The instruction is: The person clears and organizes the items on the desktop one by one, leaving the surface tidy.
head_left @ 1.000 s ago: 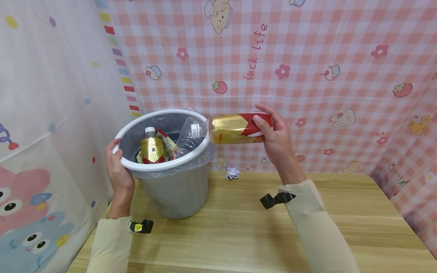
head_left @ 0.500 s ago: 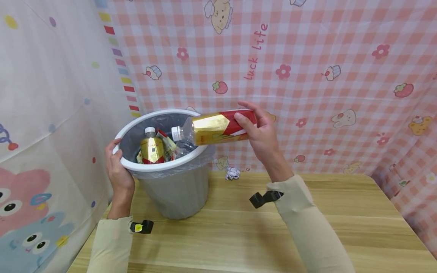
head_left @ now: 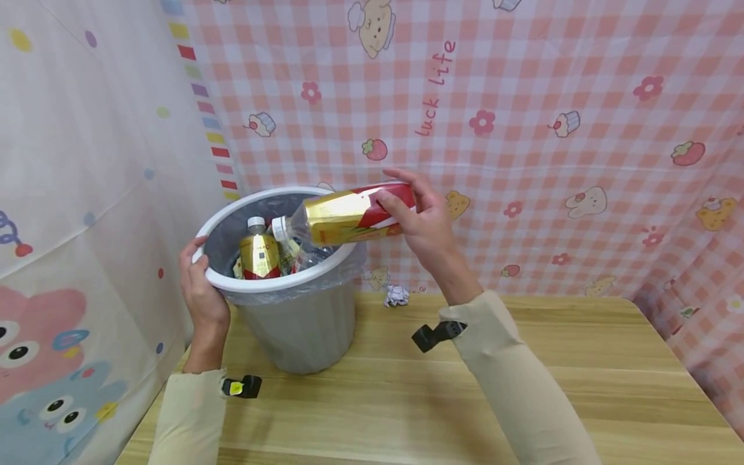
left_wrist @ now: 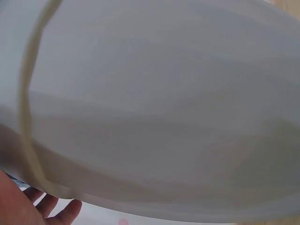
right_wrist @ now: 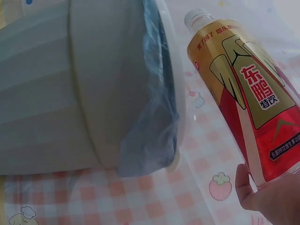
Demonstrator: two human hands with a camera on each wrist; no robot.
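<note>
The right hand (head_left: 427, 226) grips a bottle (head_left: 343, 214) by its base, fingers and thumb curled round it; the capped neck points away from the fingers, out over the bin (head_left: 285, 284). The left hand (head_left: 200, 284) holds the bin's near rim, fingers hooked over the edge. Beyond those fingers, more bottles (head_left: 259, 253) lie inside.

**Wooden worktop, 2 things on it**

The worktop (head_left: 407, 400) is light wood with grain running left to right, pushed against a pink checked backdrop. A grey bin (head_left: 296, 323) lined with a clear bag stands upright at its back left corner. 1 crumpled white paper ball (head_left: 396, 295) lies just right of the bin, near the backdrop.
</note>
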